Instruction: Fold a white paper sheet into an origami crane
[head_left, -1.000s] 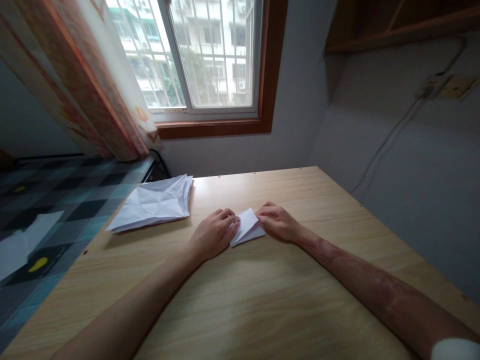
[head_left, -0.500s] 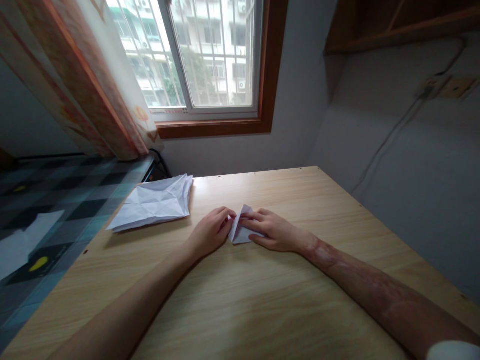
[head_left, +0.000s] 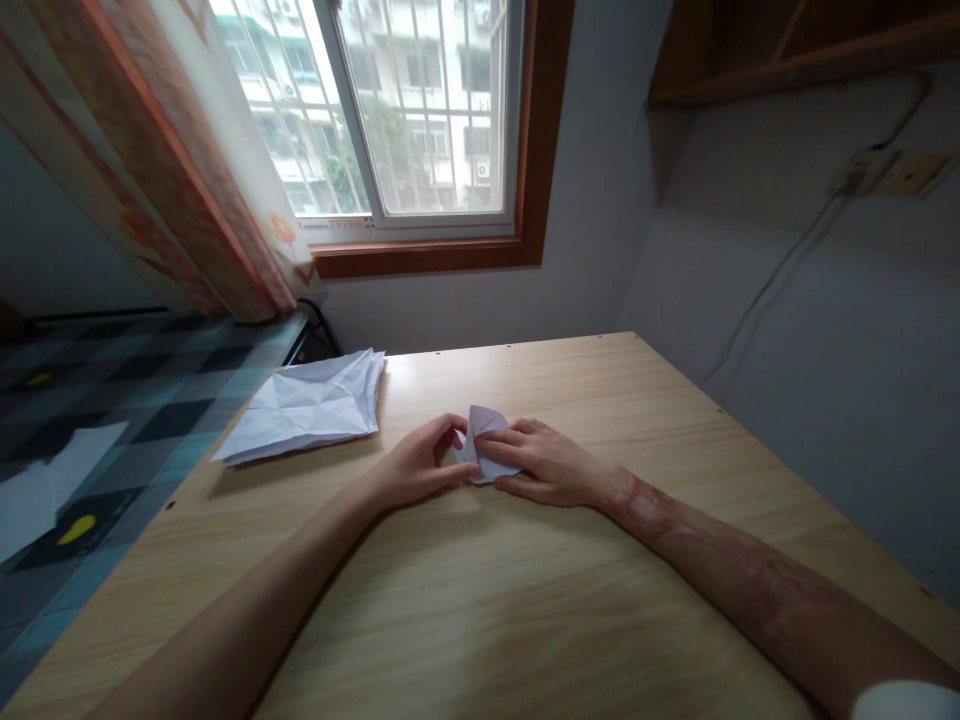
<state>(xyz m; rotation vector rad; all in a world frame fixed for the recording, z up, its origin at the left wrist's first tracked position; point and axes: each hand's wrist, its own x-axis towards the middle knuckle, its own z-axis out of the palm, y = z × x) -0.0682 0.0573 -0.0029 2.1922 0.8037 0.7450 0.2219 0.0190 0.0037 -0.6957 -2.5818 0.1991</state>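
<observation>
A small folded sheet of white paper lies on the wooden table between my two hands, with one flap standing up on its left side. My left hand holds its left edge, thumb at the near corner and curved fingers farther up, a gap between them. Stretched out flat, the fingers of my right hand press on the paper from the right, their tips reaching the raised flap. My hands cover part of the paper's edges.
Creased white papers lie stacked at the table's far left corner. Beyond the left edge, more white paper rests on a checked cloth. A window and curtain are ahead; a cable hangs on the right wall.
My left thumb has spread away from the fingers and moved right onto the paper's near corner. The flap stands at a different angle, its tip farther left. My right hand has barely shifted.
</observation>
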